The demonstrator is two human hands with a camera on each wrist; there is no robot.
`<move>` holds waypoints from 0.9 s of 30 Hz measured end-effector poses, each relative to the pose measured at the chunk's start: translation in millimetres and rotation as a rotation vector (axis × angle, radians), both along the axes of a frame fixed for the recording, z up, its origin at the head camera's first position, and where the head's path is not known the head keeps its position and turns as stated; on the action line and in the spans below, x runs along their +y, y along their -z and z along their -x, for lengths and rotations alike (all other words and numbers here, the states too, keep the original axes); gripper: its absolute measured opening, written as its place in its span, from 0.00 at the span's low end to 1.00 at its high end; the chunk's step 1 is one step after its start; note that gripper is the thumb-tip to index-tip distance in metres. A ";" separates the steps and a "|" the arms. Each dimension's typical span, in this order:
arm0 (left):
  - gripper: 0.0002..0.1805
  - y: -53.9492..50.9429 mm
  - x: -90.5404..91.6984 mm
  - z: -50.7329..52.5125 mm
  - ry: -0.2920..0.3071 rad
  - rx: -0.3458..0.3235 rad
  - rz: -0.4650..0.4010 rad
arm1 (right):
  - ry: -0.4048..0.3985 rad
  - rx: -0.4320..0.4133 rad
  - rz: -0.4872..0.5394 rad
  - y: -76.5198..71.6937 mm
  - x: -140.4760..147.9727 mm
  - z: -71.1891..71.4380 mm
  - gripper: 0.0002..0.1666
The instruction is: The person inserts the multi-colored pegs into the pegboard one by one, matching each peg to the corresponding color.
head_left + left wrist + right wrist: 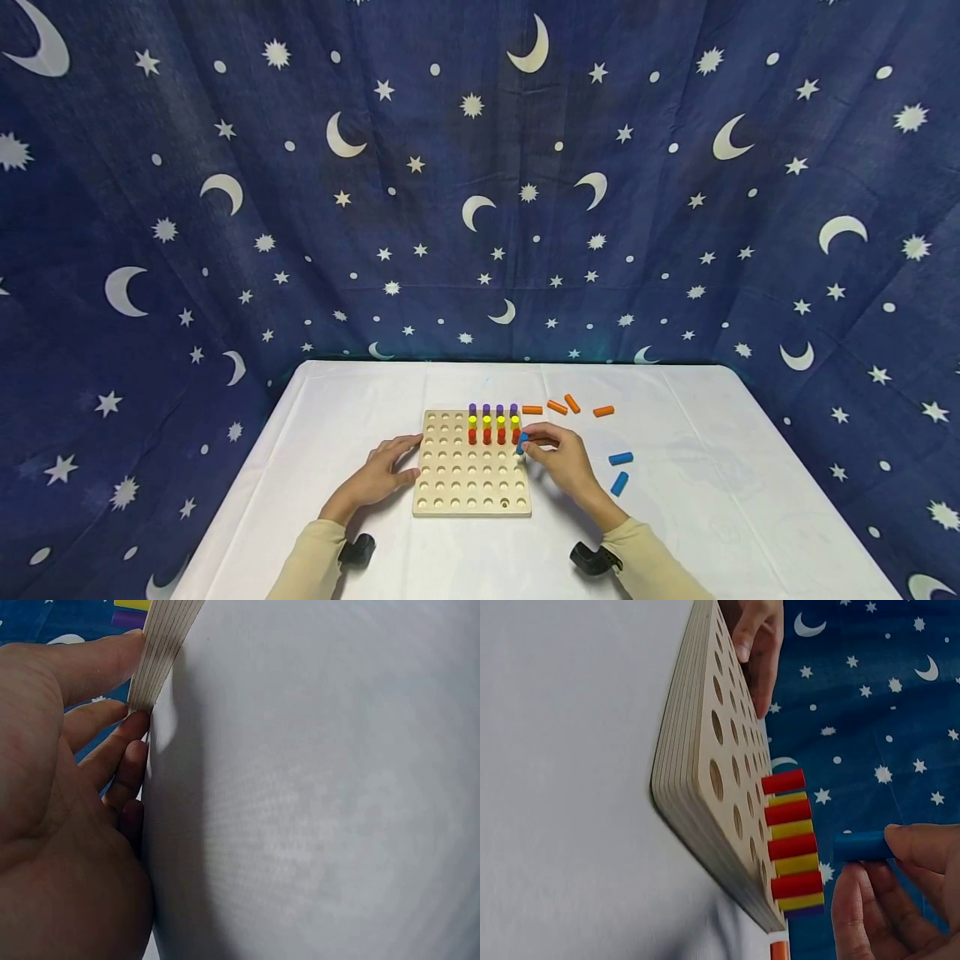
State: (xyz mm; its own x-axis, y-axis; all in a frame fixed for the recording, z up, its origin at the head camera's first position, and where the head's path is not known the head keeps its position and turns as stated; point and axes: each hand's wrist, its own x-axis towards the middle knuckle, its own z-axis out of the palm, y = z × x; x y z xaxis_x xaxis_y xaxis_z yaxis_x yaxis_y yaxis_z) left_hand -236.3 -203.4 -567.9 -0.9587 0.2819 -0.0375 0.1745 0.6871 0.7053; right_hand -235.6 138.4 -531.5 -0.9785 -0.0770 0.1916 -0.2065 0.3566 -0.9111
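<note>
Peg board (462, 478): three colours stand, the fourth is in the fingers

From where I stand, the board lies on the middle of the white table (675, 517). In its far right part, I count four purple pegs (487, 409) in the farthest row, then four yellow pegs (487, 423), then four red pegs (487, 436), all upright. I judge these three rows finished.

The right hand (566, 460) pinches one blue peg (521, 444) between thumb and fingers, above the right edge, just near of the red row; it seems not yet seated. The left hand (380, 473) is loosely extended, grasping nothing, its fingertips touching the board's left edge.

Outside remain two loose blue pegs (621, 458) to the right and four orange pegs (557, 407) on the far right side. So more than half appears done.
</note>
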 end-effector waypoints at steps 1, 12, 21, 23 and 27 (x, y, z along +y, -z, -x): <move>0.34 -0.1 0.0 -0.1 0.000 0.000 -0.002 | -0.003 0.000 0.001 0.0 -2.1 0.1 0.13; 0.33 -0.5 -0.7 0.1 0.008 0.012 0.001 | -0.042 0.031 -0.017 -0.7 -27.4 4.1 0.11; 0.33 -1.6 1.0 0.9 -0.012 -0.024 -0.015 | -0.080 0.054 -0.031 2.9 -46.8 4.9 0.09; 0.34 -1.6 1.4 0.7 -0.016 -0.030 -0.016 | -0.085 0.050 -0.033 5.0 -50.7 4.8 0.09; 0.34 -1.6 1.6 0.5 -0.023 -0.036 -0.015 | -0.099 0.062 -0.049 8.5 -58.2 5.4 0.10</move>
State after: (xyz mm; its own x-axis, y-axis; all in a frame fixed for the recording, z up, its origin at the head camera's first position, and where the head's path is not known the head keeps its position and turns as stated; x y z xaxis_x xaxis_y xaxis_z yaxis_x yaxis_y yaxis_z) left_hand -236.8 -201.8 -566.2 -0.9630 0.2607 -0.0682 0.1329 0.6796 0.7214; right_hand -241.0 80.3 -540.0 -0.9520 -0.1839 0.2446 -0.2980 0.3756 -0.8776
